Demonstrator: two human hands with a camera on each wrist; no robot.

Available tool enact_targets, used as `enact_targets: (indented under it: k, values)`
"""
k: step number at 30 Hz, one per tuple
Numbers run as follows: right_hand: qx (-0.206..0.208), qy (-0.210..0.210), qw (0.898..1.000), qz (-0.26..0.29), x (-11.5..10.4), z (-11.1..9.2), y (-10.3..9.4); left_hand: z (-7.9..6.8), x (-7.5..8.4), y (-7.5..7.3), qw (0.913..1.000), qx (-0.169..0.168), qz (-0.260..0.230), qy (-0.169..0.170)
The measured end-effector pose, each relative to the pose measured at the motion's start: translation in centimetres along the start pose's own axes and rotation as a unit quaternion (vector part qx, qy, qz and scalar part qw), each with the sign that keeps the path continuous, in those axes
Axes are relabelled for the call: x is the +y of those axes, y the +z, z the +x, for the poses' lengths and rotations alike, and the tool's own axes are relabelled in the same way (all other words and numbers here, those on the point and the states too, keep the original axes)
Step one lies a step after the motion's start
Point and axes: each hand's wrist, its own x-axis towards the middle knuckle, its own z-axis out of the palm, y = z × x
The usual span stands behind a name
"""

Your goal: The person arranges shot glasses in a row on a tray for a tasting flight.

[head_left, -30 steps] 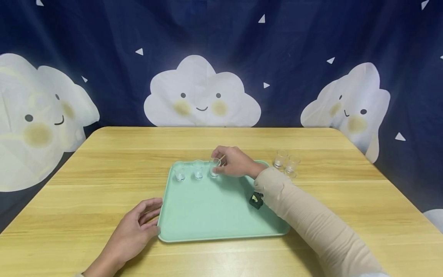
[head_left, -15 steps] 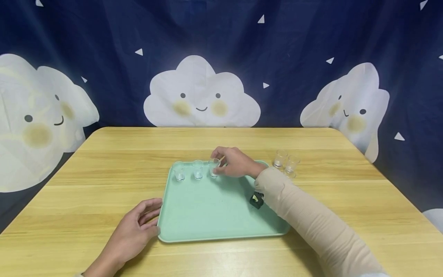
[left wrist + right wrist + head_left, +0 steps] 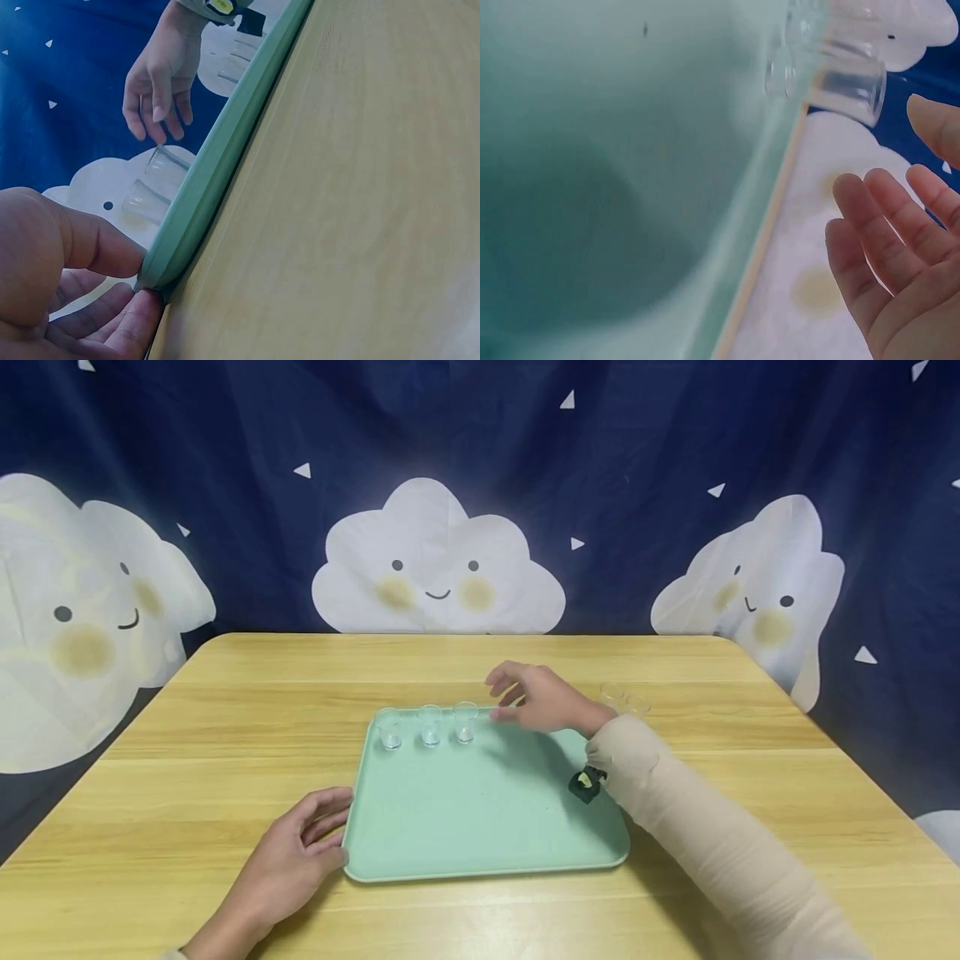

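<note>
A pale green tray [image 3: 487, 827] lies on the wooden table. Three small clear glasses stand in a row near its far edge: a left glass [image 3: 390, 731], a middle glass [image 3: 430, 727] and a right glass [image 3: 465, 724]. My right hand [image 3: 543, 697] is just right of the row, above the tray's far edge. Its fingers are spread and hold nothing, apart from the glasses also in the right wrist view. At the tray's near left corner, my left hand [image 3: 288, 856] touches the outer edge with thumb and fingertips, the fingers relaxed.
More clear glasses [image 3: 637, 703] stand right of the tray, mostly hidden behind the right sleeve [image 3: 697, 827]. A black wrist device [image 3: 587, 783] hangs over the tray's right part. A dark blue cloth [image 3: 615, 460] with white clouds hangs behind the table [image 3: 187, 777].
My right hand has let go of the right glass, which stays standing in the row, and has moved up and to the right. The left hand has stayed at the tray's corner.
</note>
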Motion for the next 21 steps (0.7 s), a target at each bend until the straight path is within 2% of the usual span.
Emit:
enact_targets:
  k: [12, 21]
  values:
    - [0.071, 0.015, 0.996, 0.045, 2.1, -4.1, -3.7, 0.1, 0.2, -0.1, 1.0000, -0.004, 0.008, -0.001]
    - [0.094, 0.043, 0.993, 0.064, 3.7, -7.1, -5.2, 0.0, 0.0, -0.1, 1.0000, -0.002, 0.000, -0.003]
